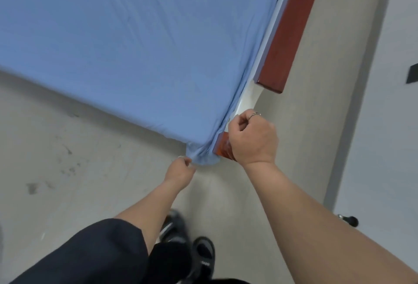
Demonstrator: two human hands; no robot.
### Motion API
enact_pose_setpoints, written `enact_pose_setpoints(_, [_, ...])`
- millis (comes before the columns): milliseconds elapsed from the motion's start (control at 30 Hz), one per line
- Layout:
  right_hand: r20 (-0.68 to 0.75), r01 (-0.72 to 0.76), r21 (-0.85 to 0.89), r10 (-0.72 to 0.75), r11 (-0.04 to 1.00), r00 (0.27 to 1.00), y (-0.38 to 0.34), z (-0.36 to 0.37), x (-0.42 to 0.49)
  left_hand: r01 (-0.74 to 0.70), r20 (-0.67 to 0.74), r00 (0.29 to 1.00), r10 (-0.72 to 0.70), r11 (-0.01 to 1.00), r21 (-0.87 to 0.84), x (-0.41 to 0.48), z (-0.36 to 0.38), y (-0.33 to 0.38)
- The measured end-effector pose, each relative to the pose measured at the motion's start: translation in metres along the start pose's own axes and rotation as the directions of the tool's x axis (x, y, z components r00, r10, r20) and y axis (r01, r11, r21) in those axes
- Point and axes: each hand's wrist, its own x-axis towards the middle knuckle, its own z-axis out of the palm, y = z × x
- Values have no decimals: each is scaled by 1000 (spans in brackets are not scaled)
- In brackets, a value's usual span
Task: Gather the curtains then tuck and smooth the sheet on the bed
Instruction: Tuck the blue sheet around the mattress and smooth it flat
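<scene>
- One blue sheet (135, 46) spread over one bed (246, 100); long axis running up-left from the wooden footboard (287, 35), near corner pointing down.
- Two hands: left hand (179, 170) pinching the bunched corner; right hand (253, 139) curled at the sheet's edge, grip unclear.

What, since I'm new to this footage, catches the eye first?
A blue sheet fills the upper left of the view. At its near corner the left hand pinches bunched fabric, while the right hand grips the edge beside a red-brown board.
</scene>
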Motion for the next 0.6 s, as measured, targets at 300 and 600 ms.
enact_pose_setpoints(300, [-203, 172, -25, -174, 985, 964, 1, 3, -8, -381, 2, 910, 415, 834, 399, 54, 17, 1])
enact_pose_setpoints(600, [-392, 316, 176, -228, 932, 891, 16, 26, -32, -719, -18, 669, 743, 653, 238, 96, 12, -40])
